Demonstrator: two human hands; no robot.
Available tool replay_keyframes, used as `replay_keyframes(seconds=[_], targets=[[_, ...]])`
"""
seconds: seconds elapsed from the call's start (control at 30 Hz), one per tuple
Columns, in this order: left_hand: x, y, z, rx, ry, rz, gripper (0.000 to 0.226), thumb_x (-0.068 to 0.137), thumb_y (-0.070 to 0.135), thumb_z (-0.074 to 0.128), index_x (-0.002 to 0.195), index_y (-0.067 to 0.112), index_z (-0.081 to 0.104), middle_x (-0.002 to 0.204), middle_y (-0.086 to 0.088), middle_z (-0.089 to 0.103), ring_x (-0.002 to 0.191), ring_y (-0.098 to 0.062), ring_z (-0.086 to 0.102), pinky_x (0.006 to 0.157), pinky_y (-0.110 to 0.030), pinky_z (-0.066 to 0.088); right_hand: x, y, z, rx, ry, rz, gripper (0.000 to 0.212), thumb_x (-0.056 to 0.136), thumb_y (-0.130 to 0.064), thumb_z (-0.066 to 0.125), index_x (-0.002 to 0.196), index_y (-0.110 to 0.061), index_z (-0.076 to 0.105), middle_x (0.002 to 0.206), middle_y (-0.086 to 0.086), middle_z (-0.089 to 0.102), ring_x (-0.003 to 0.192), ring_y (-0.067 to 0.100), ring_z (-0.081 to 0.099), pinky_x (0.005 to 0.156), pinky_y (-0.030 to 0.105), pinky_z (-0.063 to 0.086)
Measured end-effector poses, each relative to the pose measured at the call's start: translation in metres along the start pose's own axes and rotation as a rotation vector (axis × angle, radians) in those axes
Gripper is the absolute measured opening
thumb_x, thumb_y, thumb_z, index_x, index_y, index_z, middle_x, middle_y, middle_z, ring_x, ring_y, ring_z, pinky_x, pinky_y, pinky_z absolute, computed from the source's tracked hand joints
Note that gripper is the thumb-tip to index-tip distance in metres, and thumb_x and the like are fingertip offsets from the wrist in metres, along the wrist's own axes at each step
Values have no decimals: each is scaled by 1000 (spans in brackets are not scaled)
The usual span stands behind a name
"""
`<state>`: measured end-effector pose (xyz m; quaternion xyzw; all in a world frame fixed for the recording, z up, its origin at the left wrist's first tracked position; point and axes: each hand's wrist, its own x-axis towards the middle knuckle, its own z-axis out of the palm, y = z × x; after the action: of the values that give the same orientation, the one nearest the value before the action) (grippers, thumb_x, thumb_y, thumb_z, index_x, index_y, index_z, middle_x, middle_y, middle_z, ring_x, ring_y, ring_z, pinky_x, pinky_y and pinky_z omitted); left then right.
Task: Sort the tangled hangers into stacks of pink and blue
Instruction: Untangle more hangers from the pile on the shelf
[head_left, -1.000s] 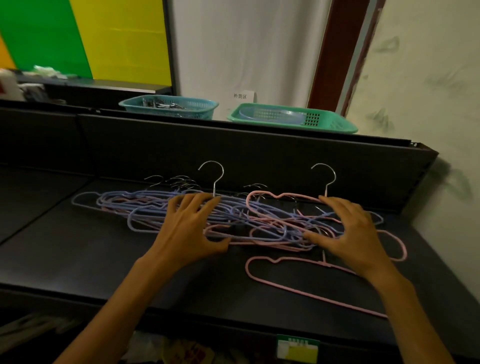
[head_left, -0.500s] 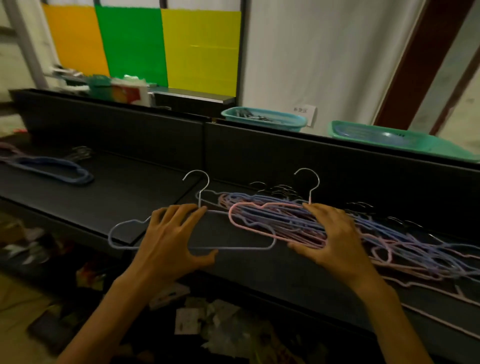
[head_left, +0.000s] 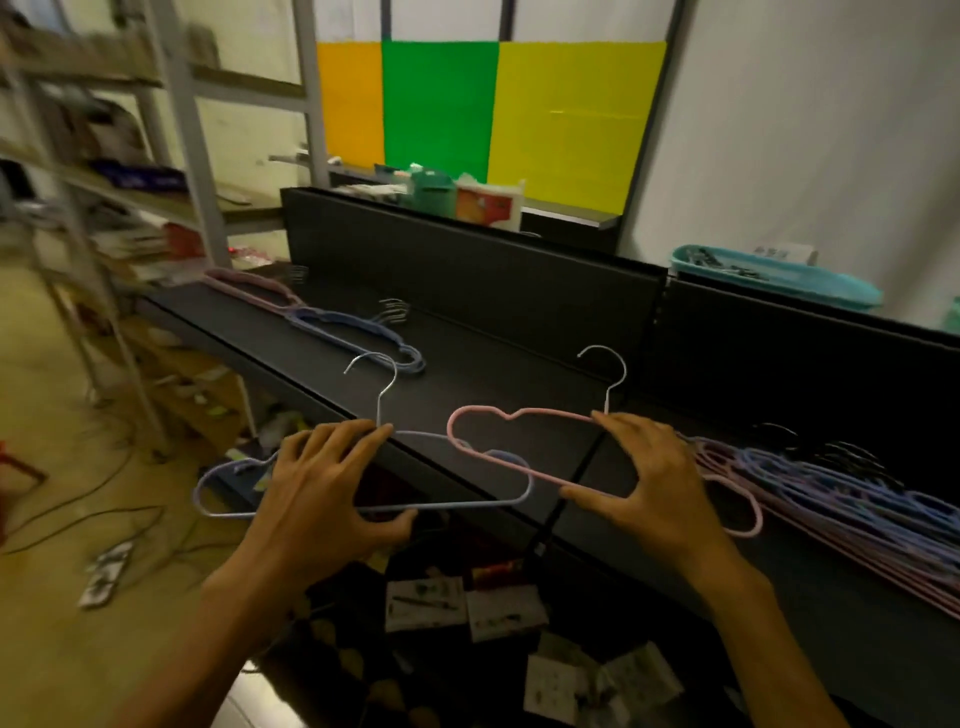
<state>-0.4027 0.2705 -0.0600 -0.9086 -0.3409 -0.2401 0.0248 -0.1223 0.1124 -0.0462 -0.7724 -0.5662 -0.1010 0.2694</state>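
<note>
Shelf (head_left: 467, 374) carries my two sorted stacks far left, pink stack (head_left: 249, 288) beyond blue stack (head_left: 358, 338); tangled pile (head_left: 831, 499) lies right. My left hand (head_left: 322, 488) grips a blue hanger (head_left: 467, 503), my right hand (head_left: 654, 488) a pink hanger (head_left: 519, 415), one colour each for separate drops.

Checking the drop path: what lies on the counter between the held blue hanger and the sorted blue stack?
Head view: only bare black counter lies between the blue hanger and the blue stack.

Teal basket (head_left: 779, 283) behind black shelf (head_left: 467, 374)
</note>
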Motion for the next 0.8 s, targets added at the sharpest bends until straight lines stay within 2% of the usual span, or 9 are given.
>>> replay_keyframes(seconds=[0.17,0.37,0.53,0.8], targets=[[6,-71,3,24,-7,-80,83,62,71,54,127,19,58,124,-2,59,112,-25,55,93,-48,43,56,-44,53,19,-50,-36,87,67,-62,70,141,-29,37,140,-1,43,128,15,34,104,27,21],[42,-156,16,41,-10,-96,84,64,73,52,128,19,57,124,-3,59,113,-26,55,91,-47,44,126,-86,120,44,-87,-27,88,68,-63,69,142,-29,34,143,-1,38,131,14,31,104,27,21],[104,-223,28,51,-104,-35,89,64,79,49,134,23,50,131,-3,55,119,-26,51,97,-48,42,186,-108,162,47,-61,27,88,68,-63,68,142,-32,33,144,-2,37,132,14,30,106,28,21],[199,-276,57,-43,-174,116,98,63,85,40,145,33,29,148,5,35,135,-16,30,112,-41,24,231,-109,179,-9,-19,165,92,64,-67,67,142,-32,32,145,-1,35,133,17,29,106,31,23]])
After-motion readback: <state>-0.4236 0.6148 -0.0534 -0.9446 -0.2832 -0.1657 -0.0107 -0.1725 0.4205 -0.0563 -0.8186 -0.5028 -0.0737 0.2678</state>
